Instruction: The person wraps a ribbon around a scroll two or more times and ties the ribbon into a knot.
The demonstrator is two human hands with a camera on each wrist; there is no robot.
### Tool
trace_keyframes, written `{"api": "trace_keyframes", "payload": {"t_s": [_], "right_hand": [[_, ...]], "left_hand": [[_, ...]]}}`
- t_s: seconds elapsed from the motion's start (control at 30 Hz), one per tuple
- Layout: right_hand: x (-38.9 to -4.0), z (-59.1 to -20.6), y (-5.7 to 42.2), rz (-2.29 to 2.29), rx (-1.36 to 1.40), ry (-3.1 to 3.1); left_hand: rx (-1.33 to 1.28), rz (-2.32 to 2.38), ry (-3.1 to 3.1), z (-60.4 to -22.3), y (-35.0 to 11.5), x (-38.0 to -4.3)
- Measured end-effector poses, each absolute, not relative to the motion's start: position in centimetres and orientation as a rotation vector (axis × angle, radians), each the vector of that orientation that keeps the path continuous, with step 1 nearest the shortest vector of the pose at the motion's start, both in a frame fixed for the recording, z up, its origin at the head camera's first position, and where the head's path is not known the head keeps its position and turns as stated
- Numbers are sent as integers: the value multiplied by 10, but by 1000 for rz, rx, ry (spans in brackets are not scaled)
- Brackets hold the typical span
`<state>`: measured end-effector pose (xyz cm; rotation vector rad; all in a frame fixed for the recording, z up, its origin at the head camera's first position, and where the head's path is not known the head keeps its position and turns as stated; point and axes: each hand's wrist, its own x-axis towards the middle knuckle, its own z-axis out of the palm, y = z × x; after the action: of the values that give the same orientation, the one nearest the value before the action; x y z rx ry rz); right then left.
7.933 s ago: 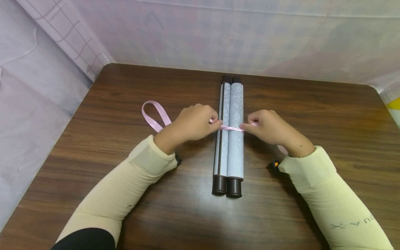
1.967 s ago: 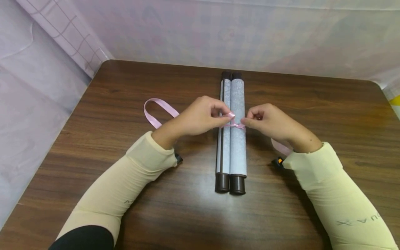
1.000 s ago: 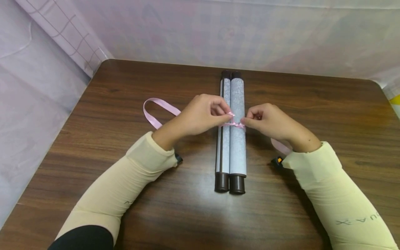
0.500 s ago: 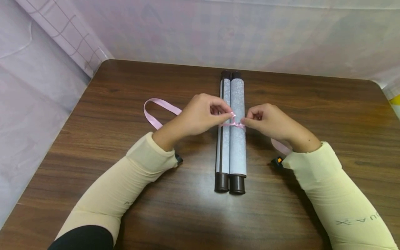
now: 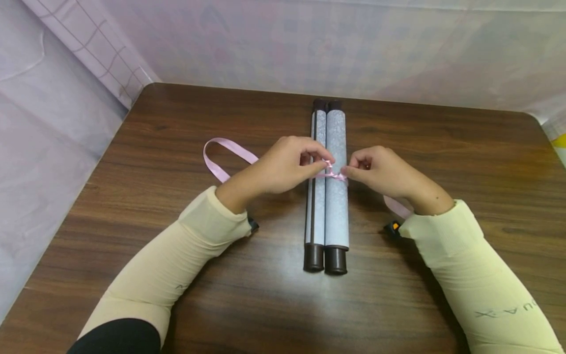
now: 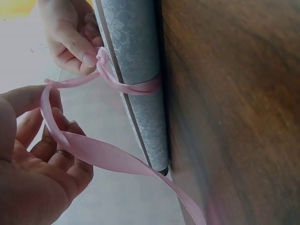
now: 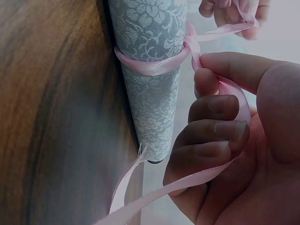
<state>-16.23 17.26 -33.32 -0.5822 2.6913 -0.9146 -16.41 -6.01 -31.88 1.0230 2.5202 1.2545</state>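
A hanging scroll (image 5: 337, 211), rolled from both ends into two pale blue-grey rolls with dark brown end knobs, lies lengthwise on the table. Pink ribbon (image 7: 154, 66) circles its middle, with a small knot (image 6: 101, 55) on top. Over the left-hand roll, my left hand (image 5: 285, 164) pinches one ribbon length between thumb and index finger, raised a little off the scroll. Close beside the knot, my right hand (image 5: 381, 169) pinches the other length between thumb and index finger. That length runs on through its curled fingers, as the right wrist view shows.
The left ribbon tail loops (image 5: 216, 147) on the brown wooden table (image 5: 247, 305). Another ribbon tail (image 5: 398, 207) hangs below the right wrist, its frayed end (image 7: 143, 154) near the scroll. Pale curtains (image 5: 283, 44) stand behind the table.
Earlier both hands gripped the ribbon on either side of the scroll, drawing it taut across. Since then the left hand has come rightward over the scroll; lately its fingers have shifted only slightly.
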Motion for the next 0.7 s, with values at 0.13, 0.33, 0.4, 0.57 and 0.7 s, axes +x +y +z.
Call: {"api": "trace_keyframes", "payload": {"t_s": [0.13, 0.33, 0.4, 0.57, 0.7], "right_hand": [[-162, -333, 173, -918, -573, 2690], [-162, -332, 172, -915, -580, 2685], [-162, -332, 172, -912, -580, 2686], [-162, -332, 173, -906, -576, 2689], [-162, -331, 174, -887, -585, 2689]], "left_hand": [[1014, 1286, 2515, -319, -59, -164], [1051, 1261, 2493, -320, -60, -164], [1057, 1255, 2493, -321, -60, -164], [1024, 1278, 2513, -320, -59, -164], [992, 1283, 2527, -320, -59, -164]]}}
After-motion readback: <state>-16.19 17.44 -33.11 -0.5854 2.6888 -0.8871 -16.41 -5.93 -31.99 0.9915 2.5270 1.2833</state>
